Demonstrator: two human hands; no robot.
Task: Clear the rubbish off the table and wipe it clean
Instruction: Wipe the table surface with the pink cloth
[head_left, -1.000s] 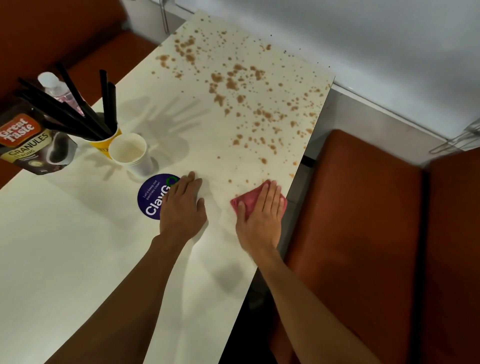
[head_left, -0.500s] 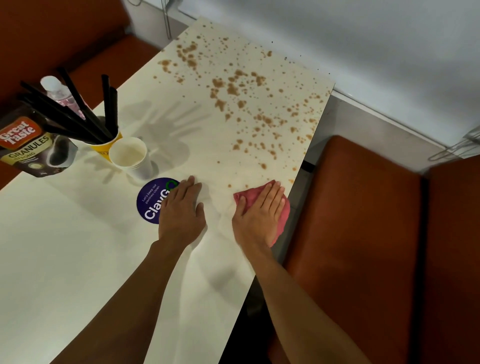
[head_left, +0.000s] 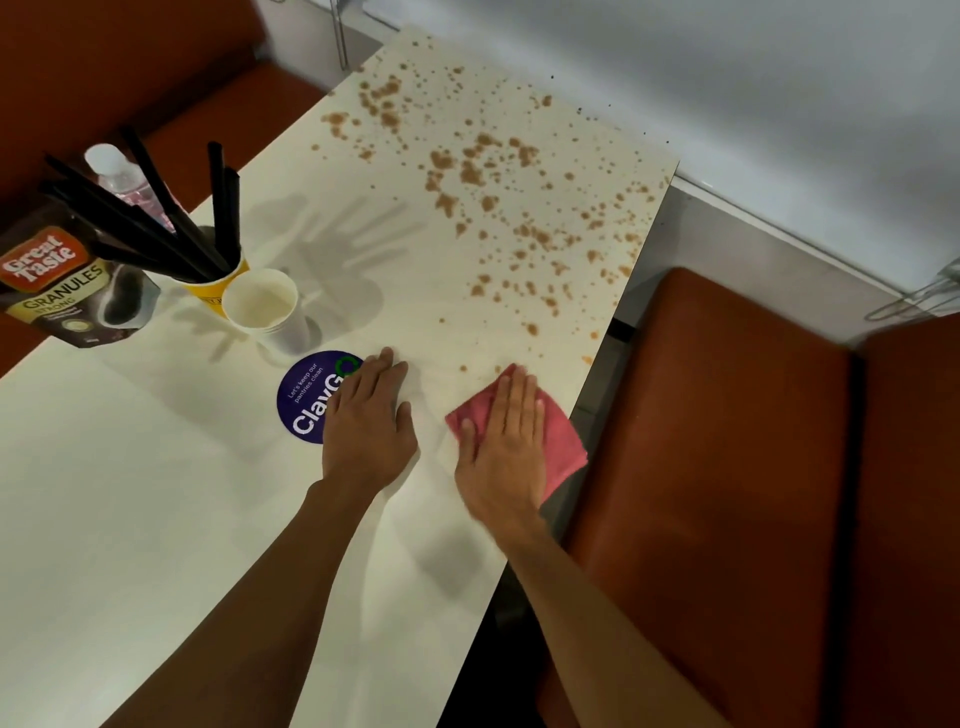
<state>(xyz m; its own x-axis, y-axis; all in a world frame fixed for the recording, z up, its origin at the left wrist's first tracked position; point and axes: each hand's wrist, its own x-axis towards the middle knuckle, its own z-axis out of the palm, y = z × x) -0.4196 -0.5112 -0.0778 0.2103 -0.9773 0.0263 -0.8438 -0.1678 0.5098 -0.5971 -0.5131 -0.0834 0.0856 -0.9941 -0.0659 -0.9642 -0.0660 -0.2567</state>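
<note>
Two flat hands: right hand (head_left: 506, 447) on pink cloth (head_left: 565, 441), left hand (head_left: 369, 421) on sticker (head_left: 304, 400) (cup (head_left: 262, 306) beside); spill (head_left: 483, 171) ahead.

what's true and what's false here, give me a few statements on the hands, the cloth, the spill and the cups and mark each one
1. The right hand presses flat on the pink cloth. True.
2. The left hand holds the white paper cup. False: it rests flat on the table, partly over the round purple sticker.
3. The brown splashes cover the far part of the table. True.
4. The black straws stand in the white paper cup. False: they stand in the yellow cup behind it.
5. The pink cloth lies in the middle of the brown splashes. False: it sits at their near edge, with most spots beyond it.
</note>
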